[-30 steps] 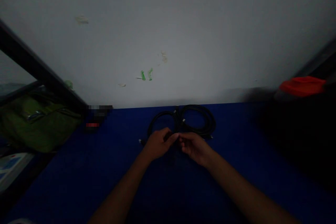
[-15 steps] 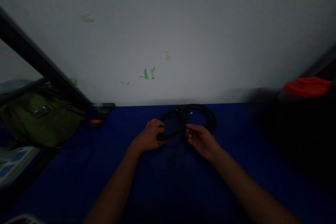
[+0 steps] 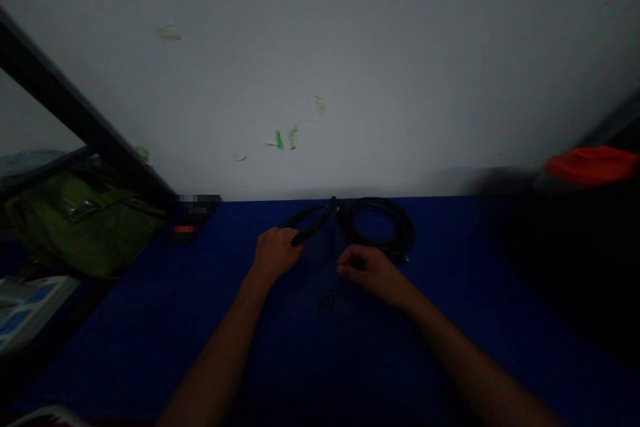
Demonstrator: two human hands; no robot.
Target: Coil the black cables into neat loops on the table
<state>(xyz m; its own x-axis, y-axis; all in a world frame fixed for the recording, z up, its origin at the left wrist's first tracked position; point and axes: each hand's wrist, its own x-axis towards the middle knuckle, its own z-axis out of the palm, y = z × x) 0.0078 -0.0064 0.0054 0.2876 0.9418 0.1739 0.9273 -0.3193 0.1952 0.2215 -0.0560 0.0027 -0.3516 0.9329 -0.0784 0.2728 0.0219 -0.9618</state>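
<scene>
Half curled over the table (image 3: 310, 360) is the right hand (image 3: 373, 272); whether it grips anything, I cannot tell. At its nine o'clock, the left hand (image 3: 277, 255) grasps one cable (image 3: 313, 229), looped toward two o'clock. Another cable (image 3: 404, 229) lies coiled beyond the right hand, at twelve o'clock.

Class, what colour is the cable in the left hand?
The cable is black, shown best in the head view.

Look, a gap between left hand (image 3: 277, 253) and right hand (image 3: 374, 271), blue tabletop (image 3: 150, 327) open outside left forearm, black coil (image 3: 406, 227) blocking beyond right hand, wall (image 3: 400, 80) barring the back
</scene>
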